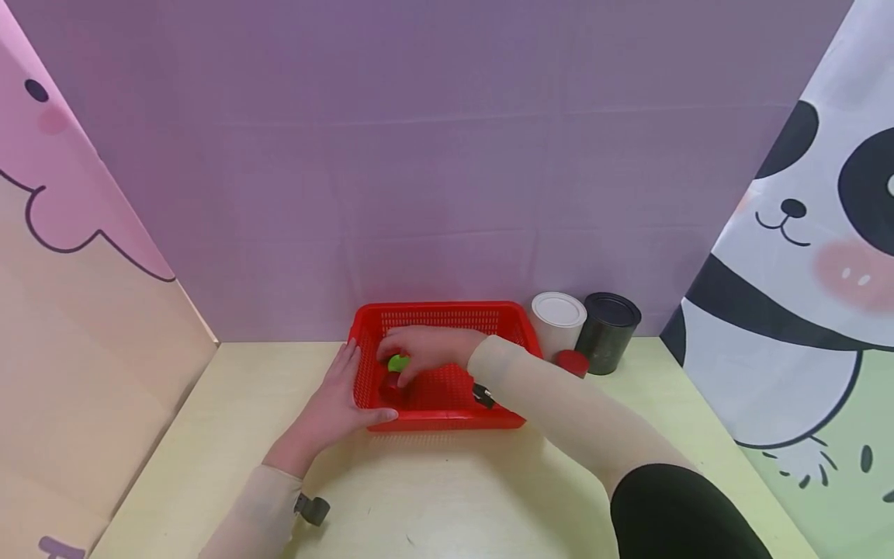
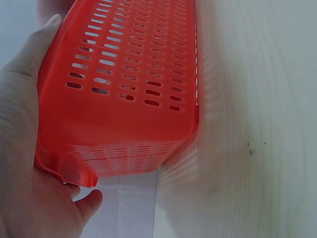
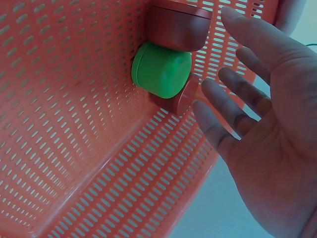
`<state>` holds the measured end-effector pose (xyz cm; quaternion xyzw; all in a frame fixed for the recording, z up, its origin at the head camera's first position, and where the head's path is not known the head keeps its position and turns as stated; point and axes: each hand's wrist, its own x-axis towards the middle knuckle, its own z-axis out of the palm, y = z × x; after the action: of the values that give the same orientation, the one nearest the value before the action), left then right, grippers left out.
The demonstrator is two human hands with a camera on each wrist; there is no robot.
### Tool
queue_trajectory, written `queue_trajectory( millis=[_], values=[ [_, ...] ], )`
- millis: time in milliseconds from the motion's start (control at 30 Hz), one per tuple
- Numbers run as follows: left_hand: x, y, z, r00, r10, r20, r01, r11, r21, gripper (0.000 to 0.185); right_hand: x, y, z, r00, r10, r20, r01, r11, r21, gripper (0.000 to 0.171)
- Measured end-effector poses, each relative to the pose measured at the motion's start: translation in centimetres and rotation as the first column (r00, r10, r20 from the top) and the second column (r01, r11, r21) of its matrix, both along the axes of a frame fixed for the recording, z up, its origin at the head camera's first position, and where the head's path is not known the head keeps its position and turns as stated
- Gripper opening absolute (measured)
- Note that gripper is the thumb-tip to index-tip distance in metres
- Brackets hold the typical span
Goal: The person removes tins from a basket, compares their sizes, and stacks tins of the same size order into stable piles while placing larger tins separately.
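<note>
My left hand point(image 1: 340, 404) rests on the near left corner of a red plastic basket point(image 1: 447, 425). Its thumb lies along the front rim and its fairly straight fingers run along the left side. Inside the basket, my right hand point(image 1: 436, 349) reaches down over a small green can point(image 1: 399, 362). The right wrist view shows that hand's fingers spread and slightly bent beside the green can point(image 3: 162, 70), with a gap between. A dark red can point(image 3: 178, 27) stands against the green one, and another red piece point(image 3: 186, 95) shows partly behind it.
Right of the basket, near the back wall, stand a white can point(image 1: 558, 320) and a black can point(image 1: 609, 330). A red lid point(image 1: 572, 362) shows in front of them, partly hidden by my right sleeve. The basket sits on a pale wooden table point(image 1: 419, 505).
</note>
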<state>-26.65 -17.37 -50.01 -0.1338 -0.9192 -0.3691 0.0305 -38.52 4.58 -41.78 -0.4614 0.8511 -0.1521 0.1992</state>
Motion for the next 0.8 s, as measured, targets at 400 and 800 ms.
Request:
queue_trajectory(
  millis=[400, 800],
  values=[
    [-0.4, 0.5, -0.4, 1.0, 0.011, 0.012, -0.011, 1.0, -0.005, 0.14, -0.3, -0.1, -1.7, 1.0, 0.025, 0.017, -0.026, 0.999, 0.035, 0.052],
    [-0.4, 0.4, -0.5, 1.0, 0.004, 0.014, -0.004, 1.0, 0.004, 0.14, -0.8, -0.2, -3.3, 0.998, 0.023, 0.062, -0.025, 0.999, 0.045, 0.059]
  ],
)
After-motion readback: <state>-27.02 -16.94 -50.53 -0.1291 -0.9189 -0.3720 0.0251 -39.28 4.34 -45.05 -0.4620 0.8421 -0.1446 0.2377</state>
